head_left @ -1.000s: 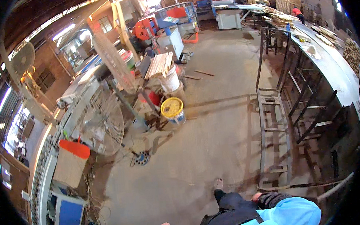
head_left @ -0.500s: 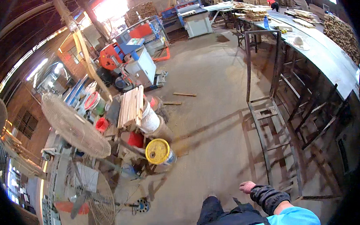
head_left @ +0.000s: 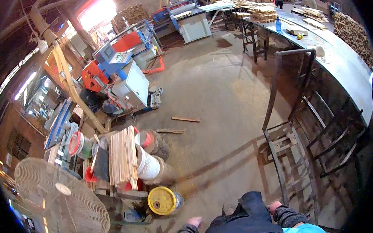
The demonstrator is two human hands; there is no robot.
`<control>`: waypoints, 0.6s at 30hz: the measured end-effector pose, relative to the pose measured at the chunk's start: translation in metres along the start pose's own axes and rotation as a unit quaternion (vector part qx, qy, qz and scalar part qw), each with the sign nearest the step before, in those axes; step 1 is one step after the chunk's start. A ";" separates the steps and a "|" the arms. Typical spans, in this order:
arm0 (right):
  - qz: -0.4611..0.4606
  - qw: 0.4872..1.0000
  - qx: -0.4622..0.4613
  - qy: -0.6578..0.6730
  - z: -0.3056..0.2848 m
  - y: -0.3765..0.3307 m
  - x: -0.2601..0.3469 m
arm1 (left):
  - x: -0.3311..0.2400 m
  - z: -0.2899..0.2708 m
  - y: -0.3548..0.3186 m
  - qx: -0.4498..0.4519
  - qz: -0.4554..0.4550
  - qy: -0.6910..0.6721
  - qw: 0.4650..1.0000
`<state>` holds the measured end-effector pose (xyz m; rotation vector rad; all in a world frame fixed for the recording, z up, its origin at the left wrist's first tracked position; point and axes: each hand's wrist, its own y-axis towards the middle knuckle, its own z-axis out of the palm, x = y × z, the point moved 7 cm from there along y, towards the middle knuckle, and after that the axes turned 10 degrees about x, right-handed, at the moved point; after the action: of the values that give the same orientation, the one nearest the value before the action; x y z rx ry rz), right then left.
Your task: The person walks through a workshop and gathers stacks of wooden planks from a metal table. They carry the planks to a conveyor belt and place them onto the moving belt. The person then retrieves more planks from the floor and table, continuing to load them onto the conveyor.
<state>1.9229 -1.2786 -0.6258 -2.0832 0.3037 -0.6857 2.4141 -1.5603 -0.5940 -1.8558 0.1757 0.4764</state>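
Observation:
My left hand [head_left: 195, 221] hangs low beside a dark apron [head_left: 248, 215]; it is small and blurred, and its fingers cannot be made out. On the other side of the apron is my right hand [head_left: 274, 207], fingers loosely bent and apart, with nothing seen in it. Both forearms wear dark sleeve covers. Ahead of my left hand stands a bucket with a yellow lid [head_left: 162, 200]. A dark metal frame cart [head_left: 276, 162] stands beyond my right hand. Neither hand touches these things.
A large fan [head_left: 63, 201] stands at left, near stacked wood strips [head_left: 121, 159] and a white bucket [head_left: 149, 165]. Machines [head_left: 130, 88] line the far left. A long table [head_left: 346, 74] runs along the right. Two loose strips [head_left: 186, 119] lie on the floor. A person [head_left: 276, 0] bends far off.
The bucket, fan and cart have come nearer as my view moved forward. My left hand has come into view at the lower edge. My right hand sits lower, and the apron has flared up.

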 end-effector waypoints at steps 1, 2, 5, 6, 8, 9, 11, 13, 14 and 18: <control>0.016 0.999 -0.021 0.030 -0.016 0.006 -0.014 | -0.059 -0.047 0.038 0.009 0.055 -0.105 0.993; -0.005 1.000 -0.009 0.027 -0.039 0.030 -0.011 | -0.074 -0.074 0.045 -0.010 0.077 -0.252 0.965; -0.008 0.998 -0.011 -0.053 -0.132 0.088 -0.006 | -0.159 -0.187 0.108 -0.148 0.250 -0.091 0.953; 0.006 0.999 -0.002 -0.052 -0.161 0.108 -0.023 | -0.188 -0.205 0.134 -0.147 0.245 -0.097 0.953; 0.041 0.998 0.015 -0.048 -0.225 0.148 -0.070 | -0.258 -0.228 0.182 -0.086 0.162 -0.256 0.949; 0.071 0.992 0.055 -0.094 -0.288 0.142 -0.043 | -0.262 -0.232 0.193 -0.048 0.054 -0.402 0.913; 0.054 0.995 -0.016 -0.084 -0.376 0.192 -0.050 | -0.327 -0.247 0.204 0.014 0.086 0.120 0.989; -0.016 0.979 -0.107 -0.174 -0.474 0.234 -0.034 | -0.367 -0.260 0.216 -0.004 0.136 0.291 0.947; -0.078 0.969 -0.178 -0.155 -0.522 0.248 -0.026 | -0.381 -0.265 0.221 -0.008 0.137 0.193 0.971; -0.122 0.970 -0.184 -0.105 -0.687 0.334 0.013 | -0.440 -0.302 0.236 -0.059 0.212 0.153 0.963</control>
<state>1.5521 -1.9449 -0.5885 -2.5547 0.0540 -0.5761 2.0033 -1.9719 -0.5420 -2.0067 0.7804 0.4951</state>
